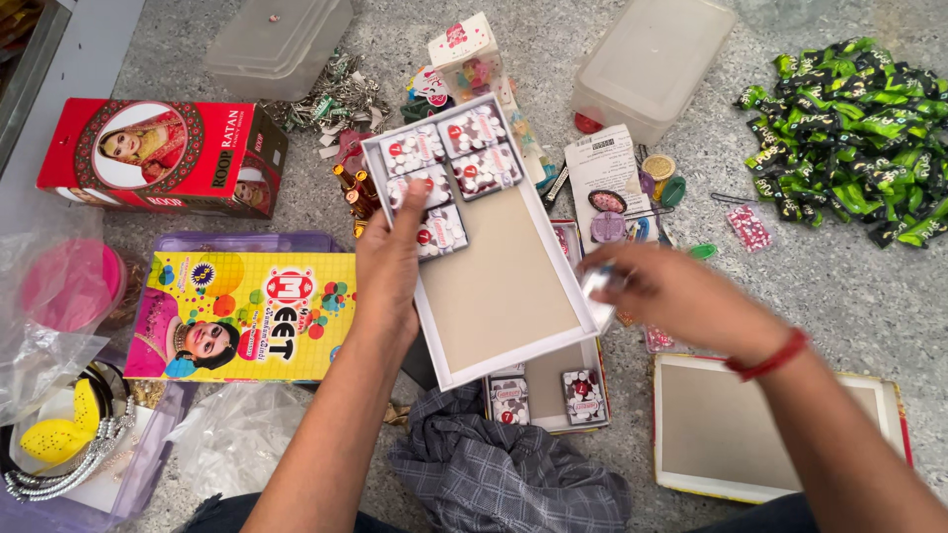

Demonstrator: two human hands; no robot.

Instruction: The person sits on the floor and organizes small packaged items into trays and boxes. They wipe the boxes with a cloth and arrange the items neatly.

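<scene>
At the far left lies a clear plastic bag (39,345) with a pink round lid (71,284) inside it, and below that a tray holding a yellow comb (59,434) and silver bangles (69,469). Above them a red carton (163,158) rests on the grey stone floor (839,286). Just right of the bag sits a yellow printed box (247,316) on top of a purple case (242,242).

Your left hand (390,271) holds the white shallow box (494,286) by its left edge, thumb pressed onto the small packets (449,163) packed in rows at its far end; that grip is clenched on the box, which is tilted up off the floor between your two hands. The near half of the box shows bare brown card. Under it lies a second open box with two more small packets, and a grey checked cloth (504,469) is bunched in front of your knees.

Your right hand (671,296) meets the box's right edge, its fingers pinched around a small clear packet (599,284). A red thread (768,357) circles that wrist. Below it lies a white lid (770,429), brown inside. Farther back stand two frosted plastic tubs (652,59), and at the far right a heap of green wrapped sweets (849,138).
</scene>
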